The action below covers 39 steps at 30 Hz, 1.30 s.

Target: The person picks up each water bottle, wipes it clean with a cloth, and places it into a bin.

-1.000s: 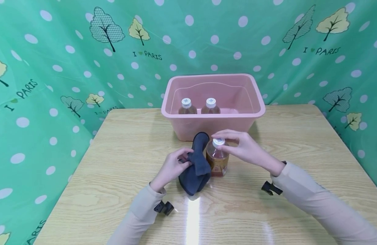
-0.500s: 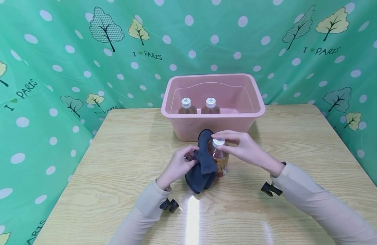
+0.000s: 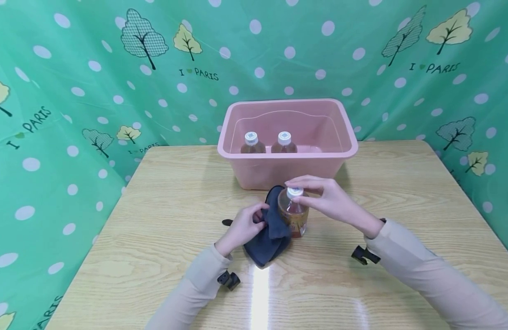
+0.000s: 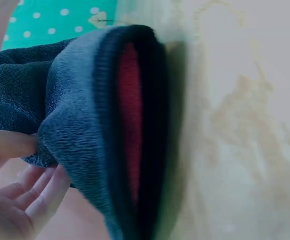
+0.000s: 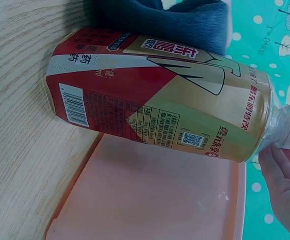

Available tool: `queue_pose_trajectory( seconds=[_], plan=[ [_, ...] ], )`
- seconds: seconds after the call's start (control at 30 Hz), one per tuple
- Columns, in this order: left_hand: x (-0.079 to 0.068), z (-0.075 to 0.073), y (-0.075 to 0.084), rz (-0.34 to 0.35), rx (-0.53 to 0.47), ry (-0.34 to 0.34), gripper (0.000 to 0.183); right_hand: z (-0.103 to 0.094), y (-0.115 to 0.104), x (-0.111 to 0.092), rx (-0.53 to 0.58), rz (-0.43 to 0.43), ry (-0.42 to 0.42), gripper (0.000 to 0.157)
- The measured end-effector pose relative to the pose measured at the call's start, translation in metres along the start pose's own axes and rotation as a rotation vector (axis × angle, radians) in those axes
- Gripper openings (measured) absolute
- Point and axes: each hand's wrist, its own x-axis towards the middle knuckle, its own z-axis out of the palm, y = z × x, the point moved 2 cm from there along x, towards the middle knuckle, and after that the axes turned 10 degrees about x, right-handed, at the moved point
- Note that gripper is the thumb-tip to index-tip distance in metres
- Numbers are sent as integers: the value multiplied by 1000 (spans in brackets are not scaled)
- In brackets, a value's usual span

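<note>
My left hand (image 3: 245, 225) pinches a bunched dark-blue cloth (image 3: 263, 247) between thumb and fingers, right at the bottle's left side. In the left wrist view the plush cloth (image 4: 74, 105) has a black trimmed edge, with red showing inside the fold. My right hand (image 3: 330, 197) grips the white cap of an upright drink bottle (image 3: 296, 222) standing on the table. The bottle's red and gold label (image 5: 150, 95), with a barcode, fills the right wrist view. The cloth hides part of the bottle's left side in the head view.
Just behind the bottle stands a pink plastic bin (image 3: 320, 166). Inside it are two white-capped bottles, one on the left (image 3: 252, 145) and one near the middle (image 3: 284, 145). A wood-grain table (image 3: 163, 197) lies underneath, and a green dotted curtain (image 3: 270, 50) hangs behind.
The left hand has shifted right with the cloth, which swung across the bottle's front and then back down its left side. My right hand stays on the cap.
</note>
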Motion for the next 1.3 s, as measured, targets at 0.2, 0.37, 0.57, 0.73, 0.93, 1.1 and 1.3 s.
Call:
queue_pose_trajectory(
  seconds=[0.2, 0.37, 0.57, 0.73, 0.93, 1.1, 1.3],
  plan=[
    [-1, 6, -6, -29, 31, -52, 36, -1, -1, -1, 18, 33, -8, 32],
    [-1, 5, -4, -38, 40, -54, 34, -1, 0, -2, 14, 39, -8, 33],
    [-1, -3, 3, -39, 31, -14, 33, -1, -1, -1, 17, 30, -10, 32],
    [1, -13, 13, -19, 9, 11, 33, -1, -1, -1, 18, 35, -11, 33],
    [4, -25, 23, 9, -5, 38, 33, -1, -2, -2, 25, 46, -15, 33],
    [5, -30, 27, 28, -10, 63, 32, -1, -2, -2, 33, 55, -23, 34],
    [6, -26, 24, 21, 10, 49, 33, -1, -1, -2, 35, 48, -23, 33]
  ],
)
